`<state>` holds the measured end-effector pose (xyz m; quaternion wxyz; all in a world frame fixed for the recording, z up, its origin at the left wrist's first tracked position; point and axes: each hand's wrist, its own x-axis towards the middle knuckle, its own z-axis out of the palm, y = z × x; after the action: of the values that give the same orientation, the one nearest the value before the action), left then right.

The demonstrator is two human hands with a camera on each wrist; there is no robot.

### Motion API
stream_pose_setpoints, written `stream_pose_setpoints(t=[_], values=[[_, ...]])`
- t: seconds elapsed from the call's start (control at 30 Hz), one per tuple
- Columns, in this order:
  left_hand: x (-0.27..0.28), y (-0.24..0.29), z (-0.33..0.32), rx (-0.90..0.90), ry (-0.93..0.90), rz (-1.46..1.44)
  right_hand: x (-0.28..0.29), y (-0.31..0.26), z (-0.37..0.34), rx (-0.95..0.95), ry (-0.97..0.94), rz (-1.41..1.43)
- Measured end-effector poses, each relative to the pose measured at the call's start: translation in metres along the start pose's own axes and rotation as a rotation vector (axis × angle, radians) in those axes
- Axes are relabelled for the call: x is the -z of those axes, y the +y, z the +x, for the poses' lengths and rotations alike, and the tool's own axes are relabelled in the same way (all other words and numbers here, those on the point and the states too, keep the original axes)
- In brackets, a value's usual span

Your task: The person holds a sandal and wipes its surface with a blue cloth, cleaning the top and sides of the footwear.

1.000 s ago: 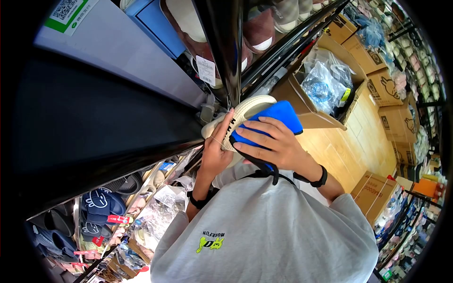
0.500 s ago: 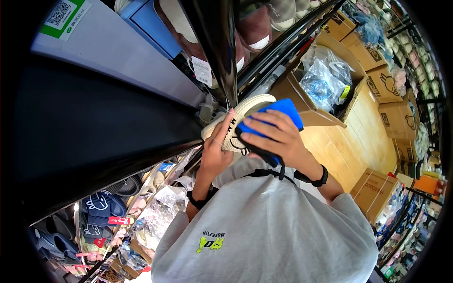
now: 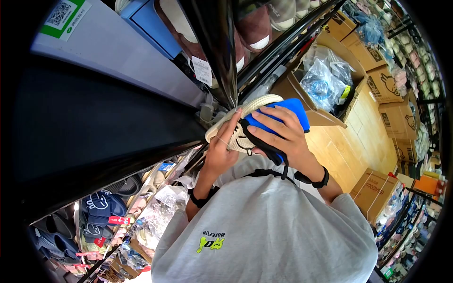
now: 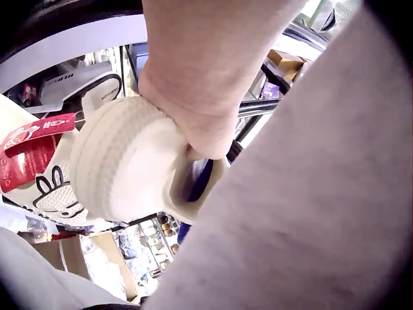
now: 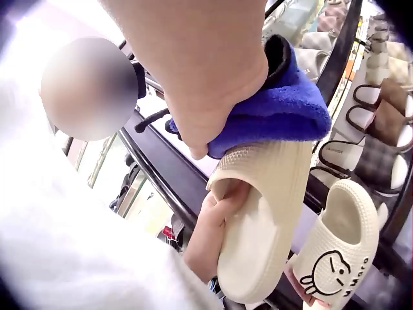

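A cream slipper (image 3: 264,102) is held by my left hand (image 3: 221,152), whose fingers lie along its upper and whose thumb goes into the foot opening in the left wrist view. My right hand (image 3: 283,137) grips a plush blue cloth (image 3: 297,111) with black trim and a black cord, fingers spread over it. The cloth lies against the slipper's textured upper, covering part of its black print. In the right wrist view, a matching slipper (image 5: 342,242) with a black rabbit drawing hangs beside the held one. A red tag (image 4: 29,155) shows near the matching slipper in the left wrist view.
A black post (image 3: 219,52) and a dark panel (image 3: 104,118) stand close by the left hand. Behind are brown slippers (image 3: 255,30) on a rack. An open carton (image 3: 325,120) of plastic-wrapped goods sits on the wooden floor. Navy slippers (image 3: 101,205) fill a lower shelf.
The right hand first draws the cloth back across the slipper, uncovering more of its print, then covers it again. The slipper has shifted slightly right and tilted with the left hand.
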<state>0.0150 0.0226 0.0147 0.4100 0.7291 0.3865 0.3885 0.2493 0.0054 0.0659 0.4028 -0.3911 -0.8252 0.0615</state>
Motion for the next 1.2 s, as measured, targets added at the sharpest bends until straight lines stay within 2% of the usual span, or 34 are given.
stream_pose_setpoints(t=[0.13,0.23,0.43,0.57,0.63,0.73,0.83,0.97,1.2], values=[[-0.001,-0.002,0.001,-0.060,0.016,0.010,-0.004,-0.008,-0.004,0.106,-0.042,-0.039],[-0.002,-0.003,0.000,-0.072,0.015,0.005,-0.001,-0.006,-0.003,0.116,-0.076,-0.025],[-0.004,0.000,0.000,-0.048,0.041,-0.017,0.003,-0.006,0.000,0.022,-0.017,-0.010],[-0.001,0.003,0.000,-0.081,0.037,0.037,-0.004,-0.012,-0.008,0.163,-0.058,-0.047],[-0.001,0.004,-0.002,-0.080,0.048,0.029,0.000,-0.008,-0.004,0.161,-0.072,-0.024],[-0.002,0.000,-0.005,-0.053,0.055,0.018,0.005,-0.005,0.000,0.062,-0.013,-0.016],[-0.002,-0.001,-0.004,-0.063,0.068,0.030,0.003,-0.008,0.000,0.049,0.000,-0.024],[-0.003,0.002,-0.003,-0.073,0.076,0.036,-0.002,-0.009,-0.005,0.128,-0.015,-0.034],[-0.005,0.001,-0.005,-0.034,0.059,-0.014,0.007,-0.006,-0.001,0.054,-0.006,-0.025]])
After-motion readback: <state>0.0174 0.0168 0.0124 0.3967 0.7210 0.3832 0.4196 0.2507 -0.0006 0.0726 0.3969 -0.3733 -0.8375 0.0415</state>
